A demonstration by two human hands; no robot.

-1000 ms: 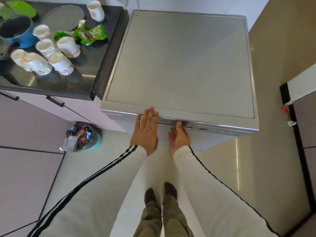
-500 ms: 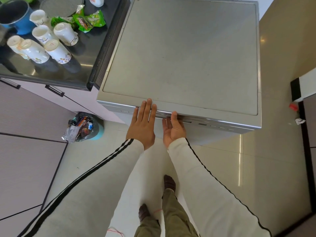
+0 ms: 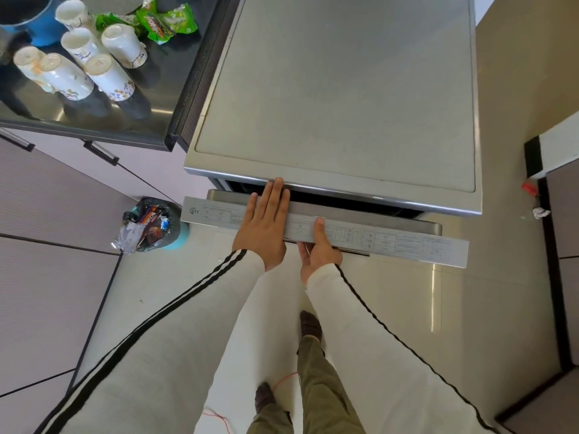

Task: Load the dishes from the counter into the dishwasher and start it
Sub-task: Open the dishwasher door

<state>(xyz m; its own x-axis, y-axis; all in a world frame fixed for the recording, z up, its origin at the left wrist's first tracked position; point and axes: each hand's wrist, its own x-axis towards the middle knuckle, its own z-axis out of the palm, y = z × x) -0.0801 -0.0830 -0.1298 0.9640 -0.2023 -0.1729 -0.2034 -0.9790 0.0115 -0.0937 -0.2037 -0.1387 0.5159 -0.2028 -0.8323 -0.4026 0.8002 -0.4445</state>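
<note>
Now, your dishwasher (image 3: 338, 89) stands with its door (image 3: 407, 242) tipped a little way out. A dark gap shows between the door's top edge and the steel lip above it.

Your left hand (image 3: 266, 227) lies flat across that top edge. Its fingers are straight and close together, the tips reach the dishwasher's lip, and it grips nothing.

Your right hand (image 3: 318, 252) is just beside it, toward the middle of the dishwasher, and it is clamped on the door. The thumb lies on top of the printed control strip, and the fingers go under the door's front edge, where they are hidden from you.

None of the dishes are in the dishwasher yet. Six white cups (image 3: 106, 73) stand clustered on the dark counter (image 3: 156, 98), which butts against the dishwasher's left side. A blue pot (image 3: 28, 17) sits beyond the cups, farther from the dishwasher, cut off by the edge of the view. Green snack packets (image 3: 163, 21) lie between the cups and the dishwasher, toward the back of the counter.

On the floor at the dishwasher's front left corner, below the counter, stands a small bin (image 3: 150, 227) stuffed with wrappers. To the dishwasher's right, a small red thing (image 3: 529, 188) and a crumpled white scrap (image 3: 540, 212) lie near each other on the floor. Your feet stand on the pale tiles in front of the door.
</note>
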